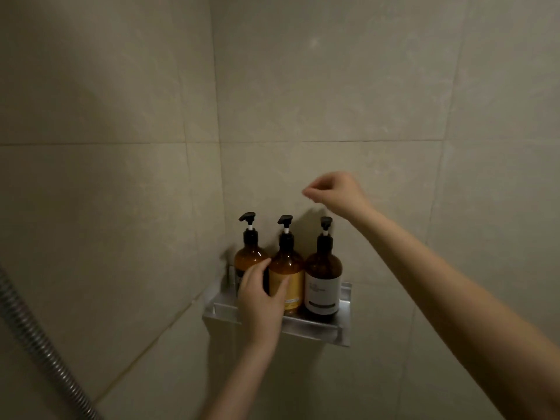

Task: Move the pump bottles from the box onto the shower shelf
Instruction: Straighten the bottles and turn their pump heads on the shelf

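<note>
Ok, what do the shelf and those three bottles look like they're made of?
Shelf: brushed metal, probably aluminium, judging by its dull silver sheen and crisp folded edges.
Left bottle, middle bottle and right bottle: translucent amber with glossy highlights. This could be glass or plastic; the look alone does not settle it.
Pumps: matte black, likely plastic.
</note>
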A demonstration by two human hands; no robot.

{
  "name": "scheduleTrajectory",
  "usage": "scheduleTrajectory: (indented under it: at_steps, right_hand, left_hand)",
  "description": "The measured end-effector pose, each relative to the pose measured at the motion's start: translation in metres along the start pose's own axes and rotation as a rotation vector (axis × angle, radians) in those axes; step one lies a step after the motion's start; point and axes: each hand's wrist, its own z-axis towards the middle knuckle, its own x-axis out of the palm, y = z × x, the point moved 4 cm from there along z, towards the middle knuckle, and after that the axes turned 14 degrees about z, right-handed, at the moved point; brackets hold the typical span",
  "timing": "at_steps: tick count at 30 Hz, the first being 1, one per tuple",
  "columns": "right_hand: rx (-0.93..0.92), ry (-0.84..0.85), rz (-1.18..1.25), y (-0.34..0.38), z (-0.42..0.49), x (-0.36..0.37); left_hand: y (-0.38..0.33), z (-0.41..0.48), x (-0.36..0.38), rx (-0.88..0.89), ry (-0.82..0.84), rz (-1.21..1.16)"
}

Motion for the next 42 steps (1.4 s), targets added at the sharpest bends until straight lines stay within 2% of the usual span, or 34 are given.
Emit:
scheduleTrajectory:
  at_steps: [5,8,13,20,24,26,33,42]
  right_hand:
    - [0.148,0.271,-0.316,0.012,0.019,0.048]
    - [0.234,0.369,-0.323,0.004,0.017,0.054]
    - [0.276,0.394,-0.206,-0.002,0.018,0.052]
    - [0.255,0.422,-0.250,-0.005,0.027,0.054]
    - [0.130,0.320,-0.180,0.006,0.040,0.065]
    - [0.107,0.343,-0.159,0.014,0.042,0.080]
    - [0.128,0.478,-0.224,0.021,0.045,0.116]
    - [0.155,0.544,-0.144,0.012,0.047,0.117]
  left_hand:
    - [-0.013,-0.008,0.010,-0.004,0.016,0.042]
    - [-0.012,-0.007,0.012,-0.012,0.014,0.060]
    - [-0.007,-0.004,0.014,0.040,0.005,0.128]
    - [-0.002,-0.001,0.012,0.053,-0.008,0.099]
    - [0.012,0.010,-0.008,-0.048,-0.173,0.046]
    - [0.022,0.019,-0.015,-0.106,-0.200,0.071]
    - [0.042,0.034,-0.016,-0.131,-0.032,0.077]
    - [0.046,0.040,-0.017,-0.140,-0.021,0.100]
